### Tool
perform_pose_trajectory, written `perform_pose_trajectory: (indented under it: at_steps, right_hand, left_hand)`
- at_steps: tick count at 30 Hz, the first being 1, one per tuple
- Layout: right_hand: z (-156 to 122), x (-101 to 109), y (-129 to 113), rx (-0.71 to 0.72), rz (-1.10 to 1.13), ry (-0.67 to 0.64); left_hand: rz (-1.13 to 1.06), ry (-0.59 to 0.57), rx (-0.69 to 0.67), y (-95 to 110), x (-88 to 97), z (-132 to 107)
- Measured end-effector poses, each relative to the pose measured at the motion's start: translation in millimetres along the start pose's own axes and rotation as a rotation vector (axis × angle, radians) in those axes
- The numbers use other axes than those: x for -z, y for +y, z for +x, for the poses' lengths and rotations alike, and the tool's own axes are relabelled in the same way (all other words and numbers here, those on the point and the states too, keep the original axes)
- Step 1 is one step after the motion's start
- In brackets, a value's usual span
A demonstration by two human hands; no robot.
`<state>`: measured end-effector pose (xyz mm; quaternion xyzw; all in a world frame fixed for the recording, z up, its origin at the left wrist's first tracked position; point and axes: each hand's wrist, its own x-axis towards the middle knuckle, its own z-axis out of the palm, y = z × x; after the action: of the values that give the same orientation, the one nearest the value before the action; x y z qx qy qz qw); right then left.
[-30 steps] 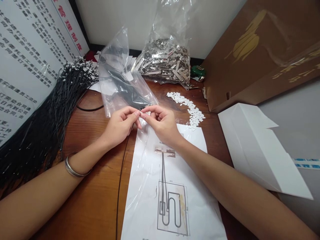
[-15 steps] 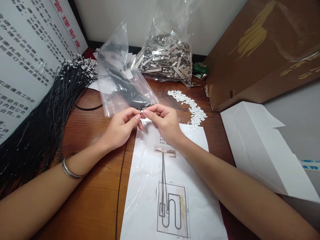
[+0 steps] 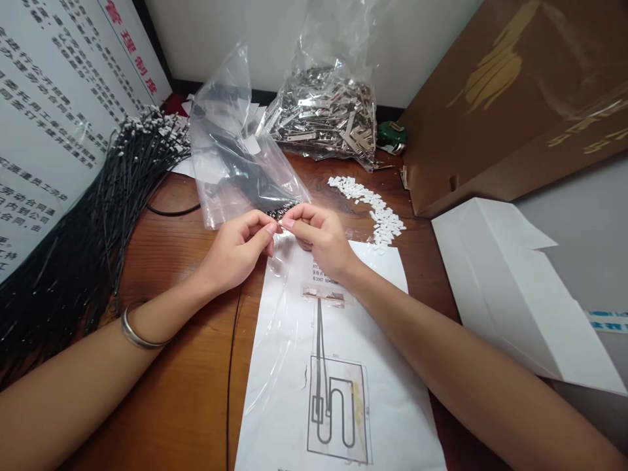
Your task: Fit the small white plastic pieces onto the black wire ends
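Observation:
My left hand (image 3: pixel 238 248) and my right hand (image 3: pixel 318 239) meet fingertip to fingertip above the wooden table (image 3: pixel 176 366). Both are pinched on a small pale piece (image 3: pixel 279 225) at the end of a thin black wire (image 3: pixel 229 386) that trails down toward me; the piece itself is too small to make out. Just behind my fingers lies a clear plastic bag (image 3: pixel 235 157) with dark wires in it. Under my right wrist is a white sheet (image 3: pixel 338 366) printed with a drawing of a looped wire.
A big bundle of black wires (image 3: pixel 83 242) lies at the left under a board with printed text (image 3: pixel 53 111). A bag of metal clips (image 3: pixel 326 118) stands at the back. Small white pieces (image 3: pixel 375 209) are scattered nearby. A brown cardboard box (image 3: pixel 510 98) and white folded card (image 3: pixel 515 288) are at the right.
My hands have stayed pinched together and shifted only slightly up the table; the view has drifted a little.

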<state>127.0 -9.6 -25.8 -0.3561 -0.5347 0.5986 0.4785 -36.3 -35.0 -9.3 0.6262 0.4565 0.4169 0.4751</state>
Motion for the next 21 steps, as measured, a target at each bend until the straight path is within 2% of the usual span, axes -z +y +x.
perform_pose_trajectory:
  at_steps: [11, 21]
  right_hand:
    - [-2.0, 0.4, 2.4, 0.019, -0.046, -0.033]
    - [-2.8, 0.4, 0.7, 0.026, -0.016, -0.073]
  left_hand:
    - [-0.049, 0.017, -0.012, -1.8, -1.8, -0.1]
    - [-0.068, -0.035, -0.008, 1.7, -1.3, -0.5]
